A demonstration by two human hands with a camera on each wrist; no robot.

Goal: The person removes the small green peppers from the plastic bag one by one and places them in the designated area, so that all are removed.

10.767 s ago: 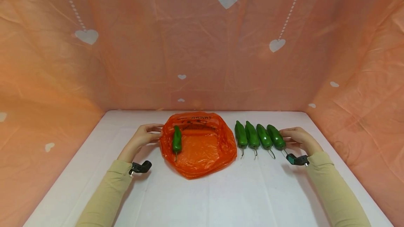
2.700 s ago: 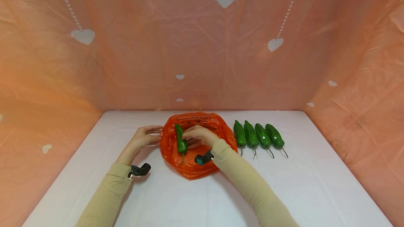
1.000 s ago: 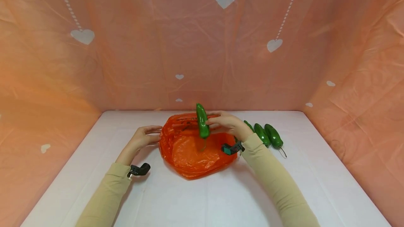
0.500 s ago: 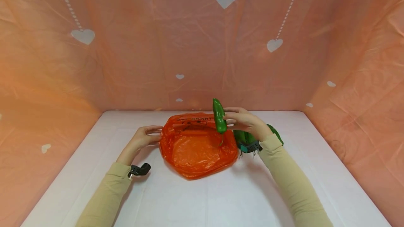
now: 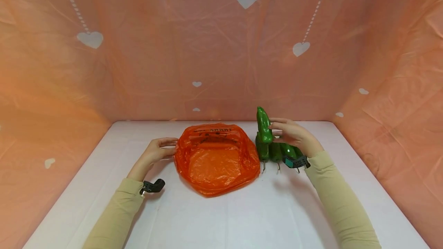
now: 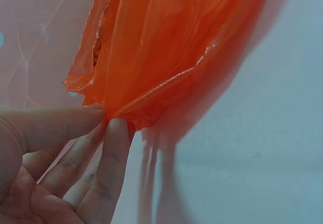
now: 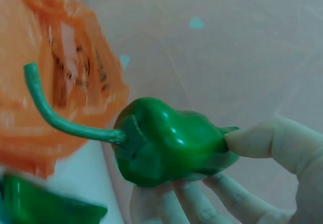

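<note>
My right hand (image 5: 290, 131) grips a green pepper (image 5: 264, 125) between thumb and fingers, raised above a row of peppers. Its curved stem (image 7: 70, 125) points toward the bag in the right wrist view. At the bag's left edge, my left hand (image 5: 155, 155) pinches the plastic between thumb and fingertips, as the left wrist view shows. The orange plastic bag (image 5: 214, 168) lies with its mouth spread wide and dark print on its back wall. No pepper shows inside it. Partly hidden behind my right hand and wrist are several green peppers (image 5: 275, 152) on the table.
A white-covered table (image 5: 207, 222) carries everything. An orange cloth (image 5: 173, 49) with white hearts rises behind and along both sides. Each wrist wears a small black camera, the left one (image 5: 154, 186) hanging low near the table.
My right hand took the pepper out of the bag, lifted it and carried it right, over the row of peppers. My left hand has stayed at the bag's edge.
</note>
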